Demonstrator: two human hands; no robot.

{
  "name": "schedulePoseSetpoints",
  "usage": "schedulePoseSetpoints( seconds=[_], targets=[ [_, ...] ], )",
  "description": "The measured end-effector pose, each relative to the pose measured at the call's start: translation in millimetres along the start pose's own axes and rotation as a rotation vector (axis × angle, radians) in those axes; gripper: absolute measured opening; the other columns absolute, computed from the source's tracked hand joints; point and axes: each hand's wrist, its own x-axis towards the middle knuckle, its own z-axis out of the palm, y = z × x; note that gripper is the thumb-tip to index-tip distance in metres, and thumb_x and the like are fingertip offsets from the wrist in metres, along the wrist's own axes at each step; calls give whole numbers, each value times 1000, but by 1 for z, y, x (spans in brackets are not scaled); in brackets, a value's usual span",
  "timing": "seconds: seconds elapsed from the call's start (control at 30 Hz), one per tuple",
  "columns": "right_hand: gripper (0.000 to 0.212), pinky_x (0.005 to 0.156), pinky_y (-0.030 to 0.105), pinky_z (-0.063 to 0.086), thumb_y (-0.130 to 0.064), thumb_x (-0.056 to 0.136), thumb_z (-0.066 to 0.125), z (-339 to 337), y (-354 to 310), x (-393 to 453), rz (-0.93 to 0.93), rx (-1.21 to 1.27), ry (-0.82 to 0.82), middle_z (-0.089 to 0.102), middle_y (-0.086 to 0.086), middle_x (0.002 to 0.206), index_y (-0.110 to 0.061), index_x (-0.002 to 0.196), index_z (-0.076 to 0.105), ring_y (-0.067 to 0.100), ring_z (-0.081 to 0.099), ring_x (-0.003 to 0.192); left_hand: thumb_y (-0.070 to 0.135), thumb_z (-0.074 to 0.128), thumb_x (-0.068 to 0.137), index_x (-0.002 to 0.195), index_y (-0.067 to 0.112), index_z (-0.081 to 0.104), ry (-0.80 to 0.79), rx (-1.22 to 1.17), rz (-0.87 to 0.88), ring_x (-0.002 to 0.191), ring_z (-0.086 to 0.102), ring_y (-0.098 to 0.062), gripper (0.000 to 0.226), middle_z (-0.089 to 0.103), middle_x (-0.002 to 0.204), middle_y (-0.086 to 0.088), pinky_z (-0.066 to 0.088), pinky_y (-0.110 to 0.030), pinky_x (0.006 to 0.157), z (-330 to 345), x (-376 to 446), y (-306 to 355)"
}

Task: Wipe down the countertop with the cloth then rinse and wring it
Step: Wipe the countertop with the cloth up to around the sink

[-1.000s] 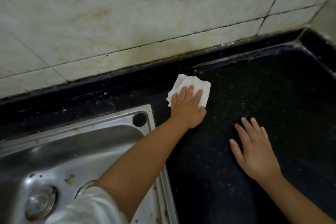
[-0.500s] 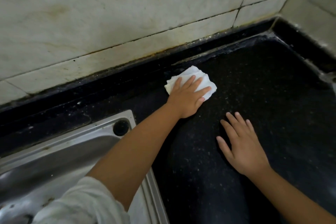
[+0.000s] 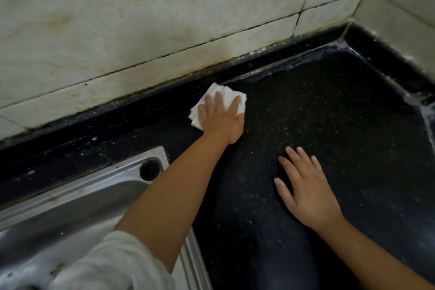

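Your left hand lies flat on the white cloth, palm down, fingers spread and extended, pressing rather than gripping. No curl around the fabric; the cloth is pinned under the palm and fingers. Folded cloth shows past your fingertips and off the little-finger side, bunched in layers. Thumb sits at the cloth's right edge.

Cloth position: on the black speckled countertop, right at the raised dark back ledge, just ahead of your fingertips. Beyond the ledge, the pale stained wall tiles.

Your right hand rests open and flat on the countertop, fingers splayed, holding nothing. It sits well apart from the cloth, nearer to you than your left fingers and off toward their thumb side.

Behind your left wrist, under the forearm, the steel sink; its rim corner with a round dark hole lies beside the forearm on the little-finger side. White sleeve pushed up near the elbow.

Countertop shows pale specks all over and a whitish residue line along the back and right-hand edges, past both sets of fingertips.
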Motion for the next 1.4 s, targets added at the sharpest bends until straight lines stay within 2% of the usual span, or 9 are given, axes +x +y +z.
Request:
schedulePoseSetpoints(
  seconds=[0.13,0.33,0.5,0.63,0.73,0.87,1.17,1.33,1.4],
  targets=[
    [73,97,50,29,-48,97,7,-2,-2,-1,-2,24,15,58,20,125,-2,112,62,38,52,118,42,14,98,146,31,-8,35,-54,-280,140,-18,-39,54,-18,154,-16,-12,-51,112,14,-43,-33],
    [60,101,51,24,-41,87,28,-3,-1,-3,-9,85,-32,53,24,129,2,117,59,41,45,124,43,14,98,148,22,-3,6,11,-594,140,-10,-43,56,-7,153,-26,-8,-53,112,9,-87,-98],
    [63,104,55,27,-42,87,27,-7,-3,-3,-13,89,-77,48,25,134,3,121,55,42,40,128,43,12,98,148,21,-1,41,-72,-572,142,-13,-36,56,-10,153,-24,-9,-47,114,7,-91,-117],
    [48,109,53,20,-28,91,50,-8,-5,-3,-11,94,-107,40,25,140,3,127,50,39,31,134,38,17,99,148,23,3,125,-78,-364,143,-7,-33,53,-6,155,-19,-4,-42,115,17,-95,-106],
    [48,111,50,17,-24,90,52,-10,-5,-4,-11,96,-119,38,23,142,3,129,47,36,28,136,38,20,99,148,25,4,127,-90,-291,143,-9,-31,53,-9,155,-17,-5,-41,115,17,-92,-106],
    [49,113,46,13,-25,91,49,-10,-4,-4,3,94,-145,33,21,145,1,132,44,33,24,138,40,16,99,148,23,0,113,-78,-330,143,-11,-32,54,-10,154,-19,-7,-42,115,14,-93,-123],
    [47,110,56,9,-27,89,49,-16,-18,-1,12,-61,-178,37,21,143,1,127,50,34,23,138,41,12,99,148,17,-2,70,39,-466,143,-8,-32,56,-5,154,-22,-7,-42,115,7,-116,-193],
    [44,98,58,22,-31,90,42,-11,-85,1,-211,4,-47,54,24,128,1,114,60,35,37,126,41,14,99,148,18,0,67,20,-463,143,-3,-32,56,-2,154,-20,0,-42,115,8,-125,-219],
    [51,101,53,18,-35,90,33,-10,-117,7,-269,43,-49,48,20,135,-3,121,56,29,27,130,41,14,99,148,18,1,68,10,-477,143,-3,-32,56,-3,154,-21,1,-42,115,9,-130,-231]
  ],
)
